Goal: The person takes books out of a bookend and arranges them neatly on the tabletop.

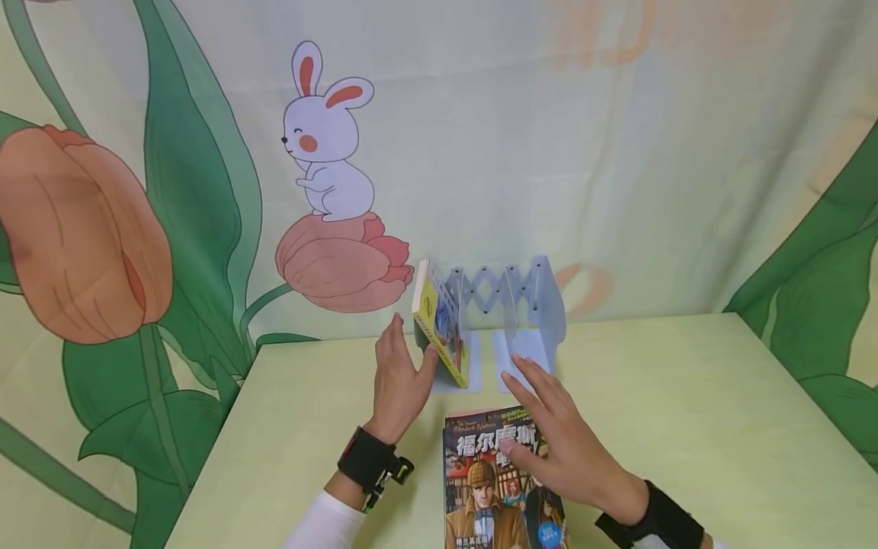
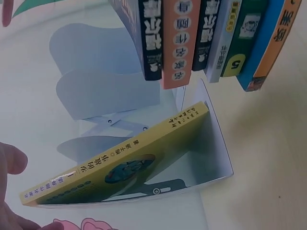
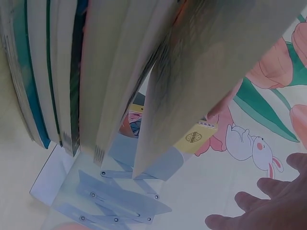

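A slim yellow book (image 1: 440,328) leans in the leftmost section of a pale blue expandable book rack (image 1: 551,305). Just left of that book is my left hand (image 1: 398,393), fingers extended and thumb near the book's edge. My right hand (image 1: 569,446) hovers over a stack of books, fingers spread, thumb overlapping the top comic-style book (image 1: 490,496) in the head view. The right wrist view shows the right hand's fingers (image 3: 273,203) apart and gripping nothing, while the stack's outermost cover (image 3: 206,72) stands away from the rest. Several book spines (image 2: 177,43) show in the left wrist view.
The pale green tabletop (image 1: 686,412) extends to both sides of the rack. Behind it hangs a cloth backdrop (image 1: 466,152) printed with tulips and a rabbit. The rack stands close to this backdrop, its crisscross back (image 1: 485,290) facing it.
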`<state>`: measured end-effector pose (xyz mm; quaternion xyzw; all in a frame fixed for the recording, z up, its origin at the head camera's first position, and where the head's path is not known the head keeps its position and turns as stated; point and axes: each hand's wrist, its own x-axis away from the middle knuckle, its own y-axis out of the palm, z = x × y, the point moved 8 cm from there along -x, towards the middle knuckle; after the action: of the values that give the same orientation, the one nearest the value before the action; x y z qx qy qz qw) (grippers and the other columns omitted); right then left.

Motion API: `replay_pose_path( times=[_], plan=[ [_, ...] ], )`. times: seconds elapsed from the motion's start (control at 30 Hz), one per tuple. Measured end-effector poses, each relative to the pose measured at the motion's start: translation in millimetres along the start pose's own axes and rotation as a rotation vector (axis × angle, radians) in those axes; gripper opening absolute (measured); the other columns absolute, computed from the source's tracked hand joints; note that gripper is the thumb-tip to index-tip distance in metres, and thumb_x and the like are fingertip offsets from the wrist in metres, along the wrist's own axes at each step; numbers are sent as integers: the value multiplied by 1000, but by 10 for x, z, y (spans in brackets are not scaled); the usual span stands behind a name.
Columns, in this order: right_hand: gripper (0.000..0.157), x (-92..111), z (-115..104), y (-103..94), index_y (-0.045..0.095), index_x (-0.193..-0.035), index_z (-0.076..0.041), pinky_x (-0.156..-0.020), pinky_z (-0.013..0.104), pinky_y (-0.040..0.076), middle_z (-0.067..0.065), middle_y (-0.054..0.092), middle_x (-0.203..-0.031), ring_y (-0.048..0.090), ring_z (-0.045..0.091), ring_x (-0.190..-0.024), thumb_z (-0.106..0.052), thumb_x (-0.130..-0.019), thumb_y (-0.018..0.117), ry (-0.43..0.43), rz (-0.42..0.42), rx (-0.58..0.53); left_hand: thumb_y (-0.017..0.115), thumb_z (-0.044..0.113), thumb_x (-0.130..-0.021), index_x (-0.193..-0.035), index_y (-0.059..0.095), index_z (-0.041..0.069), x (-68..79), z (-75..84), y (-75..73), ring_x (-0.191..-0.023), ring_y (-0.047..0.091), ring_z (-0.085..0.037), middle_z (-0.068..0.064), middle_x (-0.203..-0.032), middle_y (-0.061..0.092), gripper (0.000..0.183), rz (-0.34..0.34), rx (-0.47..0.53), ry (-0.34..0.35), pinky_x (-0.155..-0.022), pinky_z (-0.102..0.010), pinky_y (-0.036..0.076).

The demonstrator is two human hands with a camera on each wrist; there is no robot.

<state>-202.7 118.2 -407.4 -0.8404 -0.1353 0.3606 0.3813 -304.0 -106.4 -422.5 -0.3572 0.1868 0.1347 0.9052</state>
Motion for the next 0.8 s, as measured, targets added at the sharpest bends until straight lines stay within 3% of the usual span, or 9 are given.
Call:
replay_pose_path(
  times=[0.13,0.33,0.57,0.8],
  plan=[
    [78,7,-11,7,19,-158,-22,-123,43,9,6,11,-166,12,29,-154,-35,-95,63,-5,3,12,56,35,-98,-155,22,3,-32,-30,39,-134,38,-33,-20,-147,39,74,-3,-11,-10,-100,-51,44],
    [78,9,13,-4,21,-158,-22,-118,57,18,6,13,-166,13,26,-154,-34,-94,64,10,5,1,55,36,-99,-156,23,7,-104,-29,121,-139,35,-32,-17,-153,35,71,-38,-3,-13,-103,-52,44],
    [78,5,17,-17,22,-158,-21,-116,59,21,7,14,-166,14,28,-153,-34,-94,65,8,9,-2,55,37,-99,-156,23,9,-162,-32,167,-140,34,-31,-15,-155,34,71,-41,4,-16,-106,-53,42],
    [77,14,45,-30,25,-157,-21,-114,61,25,6,15,-166,15,27,-153,-32,-93,65,11,21,-11,53,36,-99,-154,29,8,-215,-48,165,-125,48,-31,-16,-140,47,66,-19,-16,-10,-94,-49,48]
  ],
)
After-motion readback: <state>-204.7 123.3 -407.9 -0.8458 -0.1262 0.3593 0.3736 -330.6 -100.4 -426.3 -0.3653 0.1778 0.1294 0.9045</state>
